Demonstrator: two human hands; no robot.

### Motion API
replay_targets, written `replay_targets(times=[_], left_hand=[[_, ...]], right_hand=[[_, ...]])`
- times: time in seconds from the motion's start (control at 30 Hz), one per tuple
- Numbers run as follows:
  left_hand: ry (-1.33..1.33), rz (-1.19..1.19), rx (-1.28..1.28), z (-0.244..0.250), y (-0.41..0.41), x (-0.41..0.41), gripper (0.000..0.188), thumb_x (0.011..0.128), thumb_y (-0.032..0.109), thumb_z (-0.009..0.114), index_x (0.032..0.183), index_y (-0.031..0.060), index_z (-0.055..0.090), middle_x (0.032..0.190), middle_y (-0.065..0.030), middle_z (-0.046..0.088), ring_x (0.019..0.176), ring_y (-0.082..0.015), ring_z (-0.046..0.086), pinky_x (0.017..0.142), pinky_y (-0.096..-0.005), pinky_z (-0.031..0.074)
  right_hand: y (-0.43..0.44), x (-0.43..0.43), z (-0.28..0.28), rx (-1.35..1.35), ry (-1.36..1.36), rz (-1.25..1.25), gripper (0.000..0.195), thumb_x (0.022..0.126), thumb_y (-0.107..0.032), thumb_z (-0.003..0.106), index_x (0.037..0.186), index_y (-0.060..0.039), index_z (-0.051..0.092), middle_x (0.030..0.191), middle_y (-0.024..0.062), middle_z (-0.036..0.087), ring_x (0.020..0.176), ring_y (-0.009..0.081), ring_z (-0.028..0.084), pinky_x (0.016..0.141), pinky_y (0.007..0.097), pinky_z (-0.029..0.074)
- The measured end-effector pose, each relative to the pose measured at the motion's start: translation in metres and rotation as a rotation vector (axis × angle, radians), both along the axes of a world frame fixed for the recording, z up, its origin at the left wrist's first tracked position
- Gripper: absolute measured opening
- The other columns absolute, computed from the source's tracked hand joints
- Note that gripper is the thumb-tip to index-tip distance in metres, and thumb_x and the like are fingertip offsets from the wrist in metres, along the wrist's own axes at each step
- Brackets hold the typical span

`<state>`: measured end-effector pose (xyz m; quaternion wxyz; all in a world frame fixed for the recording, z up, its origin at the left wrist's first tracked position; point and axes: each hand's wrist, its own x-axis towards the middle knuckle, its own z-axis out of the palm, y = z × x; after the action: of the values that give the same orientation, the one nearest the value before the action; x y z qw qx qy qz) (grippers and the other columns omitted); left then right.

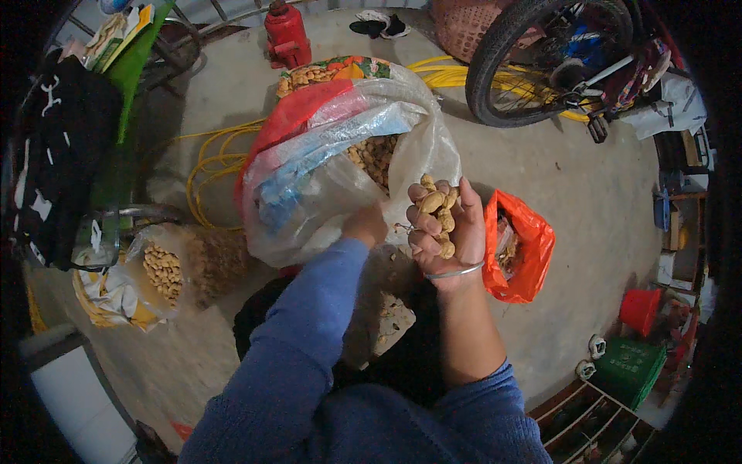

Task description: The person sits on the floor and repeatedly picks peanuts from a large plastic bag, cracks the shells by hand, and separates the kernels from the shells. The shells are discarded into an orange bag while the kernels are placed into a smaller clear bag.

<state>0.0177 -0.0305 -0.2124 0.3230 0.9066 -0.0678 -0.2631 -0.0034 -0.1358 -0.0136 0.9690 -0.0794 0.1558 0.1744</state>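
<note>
In my right hand (449,223), palm up with the fingers curled, lie several unshelled peanuts (439,203). My left hand (366,223) is at the near edge of a large woven plastic sack (301,168); its fingers are blurred and partly hidden, so its grip does not show. Inside the sack's mouth are many peanuts (377,156). An orange plastic bag (524,249) with debris in it stands just right of my right hand. At the left, a clear plastic bag (162,272) holds more unshelled peanuts.
A red bottle jack (287,37) stands beyond the sack. Coiled yellow hose (443,72) runs behind it, beside a bicycle wheel (548,64) and a pink basket (461,29). A green container (629,368) and a metal rack (591,417) are at the lower right.
</note>
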Motion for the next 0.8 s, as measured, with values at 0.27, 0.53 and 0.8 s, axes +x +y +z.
replay_targets(times=[0.27,0.53,0.8], left_hand=[[-0.071,-0.170,-0.032,0.009,-0.080,-0.028,0.037,0.076,0.020,0.049,0.111,0.0083,0.046,0.096,-0.0153,0.056,0.089,-0.0264,0.054,0.077,-0.0354,0.042],[-0.036,0.057,-0.687,0.155,-0.003,-0.013,0.033,0.077,0.019,0.052,0.108,0.0096,0.049,0.088,-0.0122,0.058,0.080,-0.0206,0.057,0.073,-0.0312,0.044],[0.133,0.507,-0.842,0.237,0.043,-0.029,0.023,0.086,0.015,0.043,0.104,0.0038,0.052,0.069,0.0020,0.048,0.050,-0.0026,0.036,0.043,-0.0183,0.031]], right_hand=[[-0.005,-0.001,-0.002,-0.039,0.064,-0.002,0.027,0.083,-0.033,0.043,0.084,-0.0072,0.051,0.086,0.0106,0.045,0.054,0.0125,0.039,0.033,0.0191,0.029],[-0.018,0.000,-0.009,0.016,0.001,0.003,0.021,0.080,-0.033,0.046,0.080,-0.0121,0.048,0.082,0.0089,0.054,0.052,0.0143,0.045,0.036,0.0223,0.032],[-0.003,-0.001,0.001,-0.111,0.024,0.069,0.022,0.080,-0.031,0.045,0.082,-0.0090,0.048,0.076,0.0063,0.054,0.052,0.0121,0.045,0.037,0.0225,0.033]])
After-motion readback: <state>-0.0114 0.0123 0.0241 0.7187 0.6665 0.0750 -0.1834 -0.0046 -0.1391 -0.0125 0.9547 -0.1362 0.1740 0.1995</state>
